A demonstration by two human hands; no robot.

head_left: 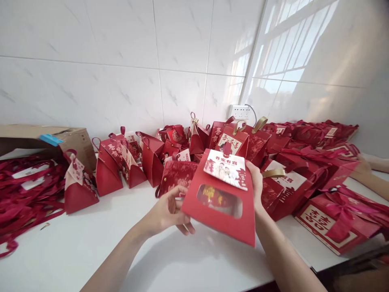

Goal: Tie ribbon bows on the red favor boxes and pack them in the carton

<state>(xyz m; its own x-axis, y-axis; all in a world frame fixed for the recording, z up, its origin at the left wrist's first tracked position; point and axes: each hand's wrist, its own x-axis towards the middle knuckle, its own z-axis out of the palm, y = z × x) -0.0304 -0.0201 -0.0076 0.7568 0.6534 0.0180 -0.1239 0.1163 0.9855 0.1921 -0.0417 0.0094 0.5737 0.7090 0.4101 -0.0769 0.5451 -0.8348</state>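
A red gift box (219,227) with a clear oval window and a white printed tag (226,170) is held tilted above the white table. My right hand (256,184) grips its right side, the fingers partly hidden behind the box. At its lower left edge is my left hand (170,211), fingers curled and partly spread, with nothing held between them; whether it touches the box is hard to tell. Something red with yellow print shows through the window. Just behind stands a patterned red box (179,174).
Many red gift boxes line the wall, including a triangular one (80,194) at left and a bow-tied box (334,219) at right. Red ribbons (30,194) lie by a cardboard box (79,146). Another person's arm (370,178) reaches in at far right. A power strip (241,111) is behind.
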